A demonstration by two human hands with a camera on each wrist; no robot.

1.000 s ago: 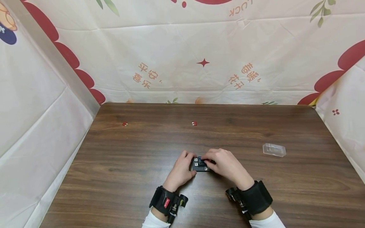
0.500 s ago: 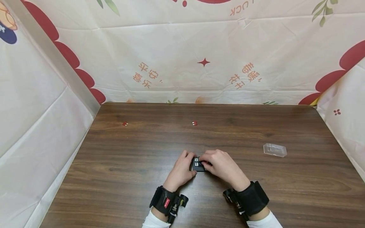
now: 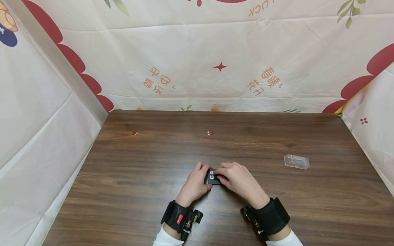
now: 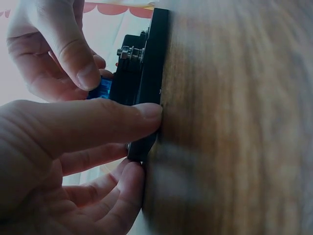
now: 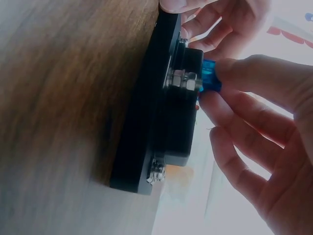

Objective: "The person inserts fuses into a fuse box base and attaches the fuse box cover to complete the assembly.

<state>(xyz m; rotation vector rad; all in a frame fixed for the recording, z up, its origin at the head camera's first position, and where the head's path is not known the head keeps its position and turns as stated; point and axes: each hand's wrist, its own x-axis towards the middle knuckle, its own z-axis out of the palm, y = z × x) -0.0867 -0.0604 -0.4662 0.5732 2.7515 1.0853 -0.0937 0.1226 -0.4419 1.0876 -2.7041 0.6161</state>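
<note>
A black block with metal bolts and nuts [image 5: 133, 132] lies on the table between both hands. The left hand [image 3: 194, 182] grips its left end, thumb on one side and fingers on the other, as the left wrist view shows [image 4: 73, 122]. Thumb and fingertips of the right hand [image 3: 241, 179] pinch a small translucent blue piece [image 5: 210, 76] at the raised middle part of the block. The same blue piece [image 4: 101, 89] shows in the left wrist view against that raised part; how deep it sits cannot be told.
On the brown wooden table [image 3: 154, 153], a clear plastic case [image 3: 296, 162] lies at the right. Two small red pieces lie near the back edge, one at the left [image 3: 134, 133] and one near the middle [image 3: 210, 133]. A printed white cloth [image 3: 191, 51] hangs behind.
The right hand has shifted slightly left over the block, covering more of it. The left hand keeps its grip, and the block stays where it was.
</note>
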